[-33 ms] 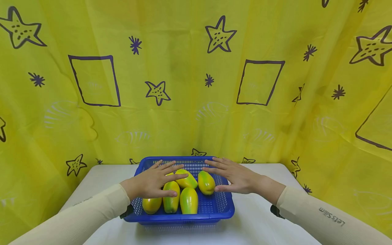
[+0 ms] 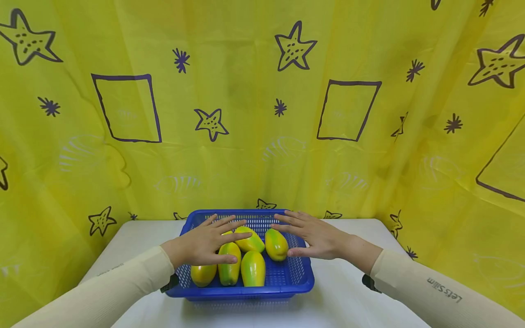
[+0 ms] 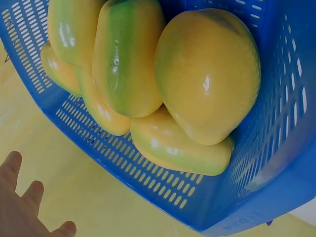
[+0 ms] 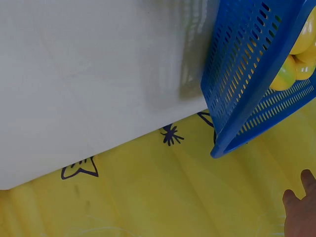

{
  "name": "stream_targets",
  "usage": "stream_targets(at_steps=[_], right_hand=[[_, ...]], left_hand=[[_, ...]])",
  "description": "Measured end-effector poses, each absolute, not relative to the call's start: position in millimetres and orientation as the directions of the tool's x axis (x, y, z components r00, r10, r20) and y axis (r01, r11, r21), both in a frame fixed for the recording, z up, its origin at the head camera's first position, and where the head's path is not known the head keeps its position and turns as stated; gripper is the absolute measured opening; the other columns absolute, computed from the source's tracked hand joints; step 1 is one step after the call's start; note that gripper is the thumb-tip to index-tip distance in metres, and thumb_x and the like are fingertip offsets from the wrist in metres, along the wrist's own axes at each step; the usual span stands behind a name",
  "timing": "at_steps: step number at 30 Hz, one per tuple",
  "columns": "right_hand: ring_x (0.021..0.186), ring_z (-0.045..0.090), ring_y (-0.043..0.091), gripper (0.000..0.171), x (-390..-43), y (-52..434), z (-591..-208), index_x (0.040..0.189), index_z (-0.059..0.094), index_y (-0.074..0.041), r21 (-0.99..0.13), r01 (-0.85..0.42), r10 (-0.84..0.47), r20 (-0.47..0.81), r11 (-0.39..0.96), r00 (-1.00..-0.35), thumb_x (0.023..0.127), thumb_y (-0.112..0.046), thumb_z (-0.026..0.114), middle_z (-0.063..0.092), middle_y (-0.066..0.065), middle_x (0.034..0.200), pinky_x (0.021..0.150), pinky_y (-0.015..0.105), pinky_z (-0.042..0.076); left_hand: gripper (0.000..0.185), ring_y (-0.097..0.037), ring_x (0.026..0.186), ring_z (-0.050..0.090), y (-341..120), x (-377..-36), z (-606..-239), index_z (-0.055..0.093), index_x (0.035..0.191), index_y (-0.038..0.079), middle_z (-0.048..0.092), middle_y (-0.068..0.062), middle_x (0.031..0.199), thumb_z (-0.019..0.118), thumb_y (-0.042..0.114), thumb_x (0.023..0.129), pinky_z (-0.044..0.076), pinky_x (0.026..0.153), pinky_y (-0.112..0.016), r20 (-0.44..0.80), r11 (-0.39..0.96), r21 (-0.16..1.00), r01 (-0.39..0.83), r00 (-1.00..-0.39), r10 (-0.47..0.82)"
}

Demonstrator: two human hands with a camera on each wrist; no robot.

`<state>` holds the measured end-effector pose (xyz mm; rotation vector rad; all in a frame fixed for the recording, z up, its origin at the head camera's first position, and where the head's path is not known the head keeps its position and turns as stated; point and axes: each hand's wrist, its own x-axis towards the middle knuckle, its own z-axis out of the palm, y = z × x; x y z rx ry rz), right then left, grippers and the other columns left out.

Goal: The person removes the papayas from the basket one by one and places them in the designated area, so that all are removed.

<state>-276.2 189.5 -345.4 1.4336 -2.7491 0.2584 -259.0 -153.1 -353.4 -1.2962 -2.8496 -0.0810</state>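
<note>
Fruits (image 2: 253, 269), yellow and green, lying in a perforated blue basket (image 2: 242, 289) below both hands. Left hand (image 2: 203, 243): empty, with fingers spread, poised over the main cluster and hiding part of it. Right hand (image 2: 320, 237): likewise extended and holding nothing, overlapping the rim on its own side, with a lone fruit (image 2: 276, 245) just beyond the thumb; contact there impossible to tell. Skins smooth and strongly glossy, hence probably slippery under bare fingertips. Flesh seemingly firm, with no obvious dents; weight uncertain, perhaps light if moulded imitations; fragility hard to judge. Best hold, presumably: fingers round the widest girth with opposing thumb, not a pinch at the tapered end. Basket apparently of thin, slightly flexible plastic, on a white table (image 2: 348, 291) beneath the hands; likely best gripped under the rim, at the end nearest each wrist.
</note>
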Motion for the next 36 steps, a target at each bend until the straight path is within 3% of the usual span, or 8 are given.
stream_targets(at_steps=[7,19,36], right_hand=[[0.15,0.02,0.035,0.067,-274.6,190.2,-344.2,0.155,0.031,-0.032,-0.141,-0.803,-0.797,0.115,0.578,-0.594,0.094,-0.048,0.054,0.022,0.0,0.164,0.114,0.066,0.021],[0.15,0.02,0.032,0.066,-273.1,182.6,-340.9,0.155,0.029,-0.033,-0.222,-0.726,-0.716,0.138,0.651,-0.684,0.095,-0.051,0.05,0.022,0.0,0.164,0.111,0.069,0.025],[0.148,0.024,0.033,0.071,-274.1,168.0,-353.9,0.157,0.025,-0.031,-0.3,-0.673,-0.651,0.183,0.677,-0.737,0.095,-0.053,0.053,0.025,0.005,0.162,0.11,0.067,0.029]], left_hand=[[0.064,-0.031,0.151,0.015,-156.3,-256.8,-351.7,0.026,0.154,0.042,0.02,0.003,0.164,0.045,0.058,0.096,0.011,0.117,-0.065,0.032,0.664,0.033,0.747,-0.665,0.746],[0.064,-0.033,0.15,0.02,-176.9,-250.2,-346.1,0.033,0.153,0.037,0.022,0.001,0.164,0.049,0.059,0.095,0.014,0.118,-0.063,0.09,0.7,0.032,0.713,-0.7,0.709],[0.064,-0.037,0.147,0.026,-216.6,-242.5,-349.6,0.037,0.152,0.031,0.03,-0.006,0.16,0.049,0.058,0.095,0.019,0.114,-0.067,0.176,0.789,0.033,0.614,-0.78,0.6]])
